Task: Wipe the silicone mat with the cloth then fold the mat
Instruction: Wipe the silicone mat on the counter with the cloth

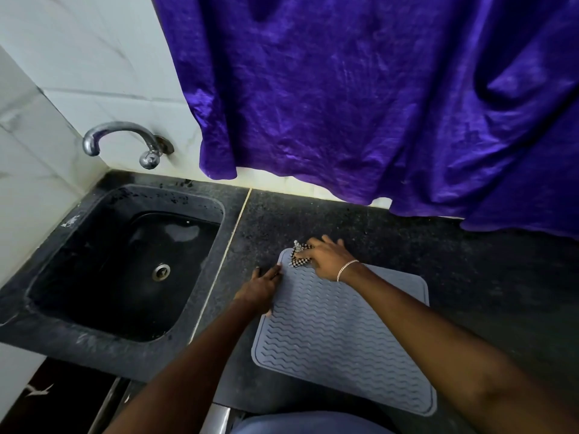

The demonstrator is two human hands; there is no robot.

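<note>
- Silicone mat (341, 336), grey with wavy ridges, lies flat on my dark desk (470, 277), right of the sink (125, 264).
- My left hand (261, 288) presses flat, fingers together, on the mat's left edge.
- My right hand (329, 255) presses the checkered cloth (299, 256) onto the mat's far-left corner, fingers spread.

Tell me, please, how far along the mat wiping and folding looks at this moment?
Nothing looks finished. In hand: the right hand presses the checkered cloth on the far left corner of the silicone mat, while the left hand steadies its left edge. Left: the remaining wiping and the fold; the mat lies flat.
</note>
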